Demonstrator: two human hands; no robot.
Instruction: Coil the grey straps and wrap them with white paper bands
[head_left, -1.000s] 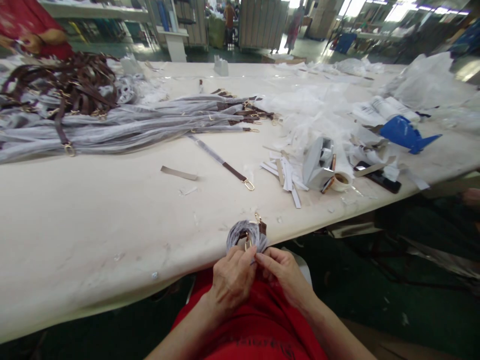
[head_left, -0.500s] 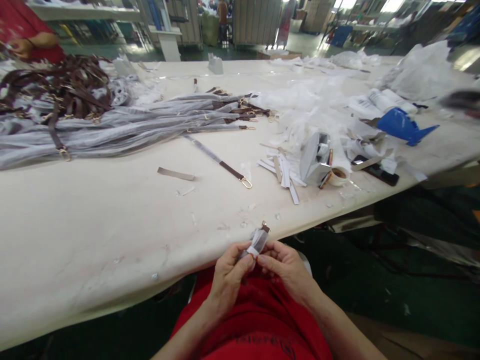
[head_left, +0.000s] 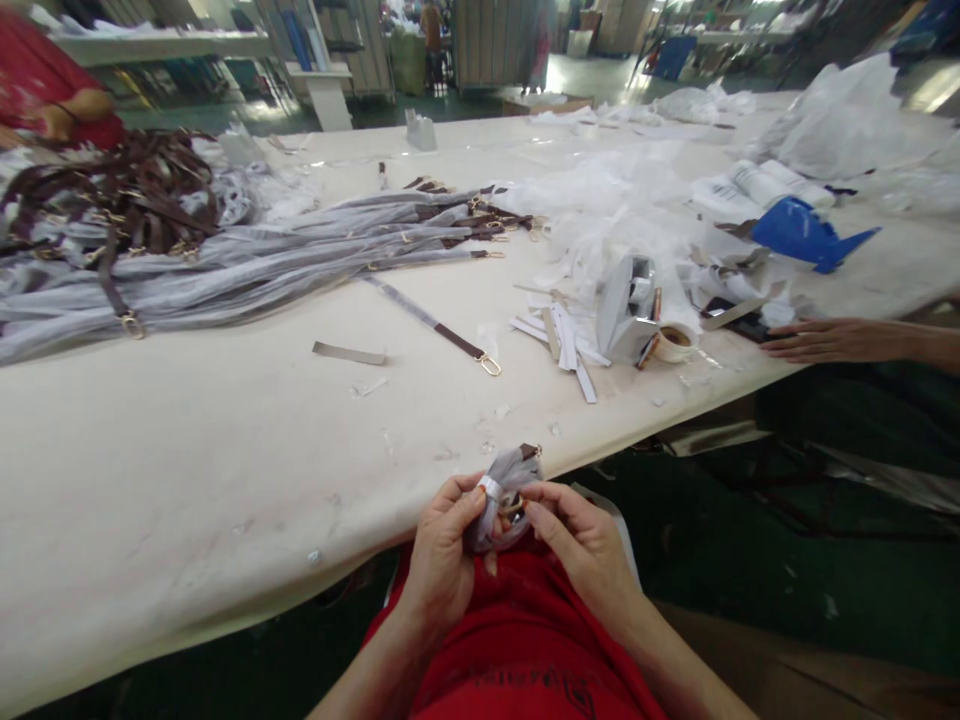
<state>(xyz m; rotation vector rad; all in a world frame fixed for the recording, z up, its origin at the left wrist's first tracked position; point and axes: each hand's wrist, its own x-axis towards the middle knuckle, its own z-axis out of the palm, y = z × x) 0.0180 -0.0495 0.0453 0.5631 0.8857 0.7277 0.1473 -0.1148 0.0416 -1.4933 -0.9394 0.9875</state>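
Just off the table's near edge I hold a bundled strap (head_left: 504, 470), wrapped in greyish translucent film with a white band around it. A dark brown end with a small metal fitting pokes out at its top. My left hand (head_left: 447, 535) is closed on the bundle, thumb against the white band. On the other side my right hand (head_left: 577, 535) pinches the bundle near a gold metal ring. Ahead on the table lies a single strap (head_left: 457, 340), brown at the near end with a gold clasp. Left of it is a flat grey-brown strip (head_left: 349, 353).
Film-wrapped straps (head_left: 300, 240) and a brown strap heap (head_left: 150, 190) cover the left. At right are a tape dispenser (head_left: 626, 310), a tape roll (head_left: 675, 342), paper strips (head_left: 566, 340) and a blue object (head_left: 806, 232). Another person's hand (head_left: 832, 340) rests by a dark phone-like object.
The bundle has turned in my hands, showing more of its looped film and a gold ring. At the right, another person's hand has come onto the table edge.
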